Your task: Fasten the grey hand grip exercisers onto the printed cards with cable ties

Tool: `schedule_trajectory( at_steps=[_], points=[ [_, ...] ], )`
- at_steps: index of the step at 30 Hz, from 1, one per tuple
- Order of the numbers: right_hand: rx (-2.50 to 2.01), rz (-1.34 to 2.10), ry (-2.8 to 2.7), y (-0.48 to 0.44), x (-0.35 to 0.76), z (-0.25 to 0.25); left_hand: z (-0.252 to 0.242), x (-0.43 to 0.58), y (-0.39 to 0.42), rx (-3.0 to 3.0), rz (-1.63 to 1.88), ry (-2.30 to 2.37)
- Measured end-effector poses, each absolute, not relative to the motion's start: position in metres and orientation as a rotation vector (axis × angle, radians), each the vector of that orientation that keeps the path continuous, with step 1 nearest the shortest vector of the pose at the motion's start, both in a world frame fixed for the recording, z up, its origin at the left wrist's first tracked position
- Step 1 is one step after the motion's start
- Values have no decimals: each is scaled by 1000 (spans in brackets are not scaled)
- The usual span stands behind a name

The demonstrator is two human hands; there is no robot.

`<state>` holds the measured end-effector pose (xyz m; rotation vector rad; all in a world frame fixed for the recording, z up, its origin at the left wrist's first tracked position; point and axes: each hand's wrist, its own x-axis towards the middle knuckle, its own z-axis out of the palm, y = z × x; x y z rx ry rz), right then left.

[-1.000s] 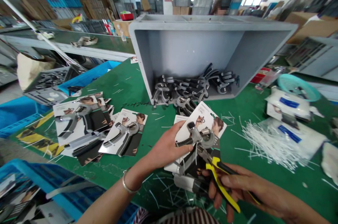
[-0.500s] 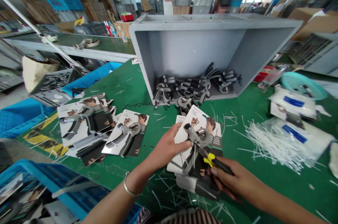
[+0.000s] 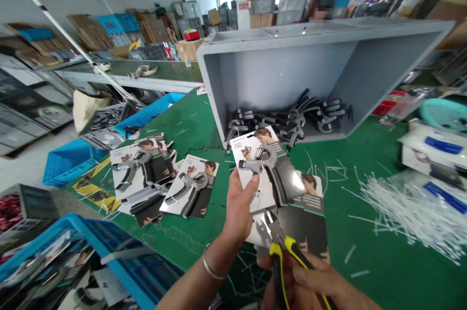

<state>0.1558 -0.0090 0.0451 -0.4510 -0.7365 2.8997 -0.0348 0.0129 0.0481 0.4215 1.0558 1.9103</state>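
Observation:
My left hand (image 3: 239,203) is closed on a printed card with a grey hand gripper (image 3: 263,166) tied to it, held up above the green table (image 3: 189,125). My right hand (image 3: 310,288) is closed on yellow-handled cutting pliers (image 3: 279,246), jaws pointing up just below the card. Under them lies another printed card (image 3: 306,212) on the table. Three more carded hand grippers (image 3: 164,183) lie to the left of my hands.
A grey bin (image 3: 277,64) tipped on its side holds several loose hand grippers (image 3: 292,118). White cable ties (image 3: 404,208) lie at the right beside white packets (image 3: 434,149). Blue crates (image 3: 83,261) stand at the left. A person is behind the bin.
My left hand has lifted the carded hand gripper up off the stack and to the left. The pliers have drawn back toward me and now point upward below the card.

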Motion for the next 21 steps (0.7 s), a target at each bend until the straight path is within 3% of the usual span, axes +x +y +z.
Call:
schedule_trajectory(
  at_steps=[14,21],
  points=[
    [-496,2816,-567,-12,137,25,44,-22,6,453,1917,949],
    [-946,2639,-622,-24,127,22,37,-33,4,613,1894,1209]
  ],
)
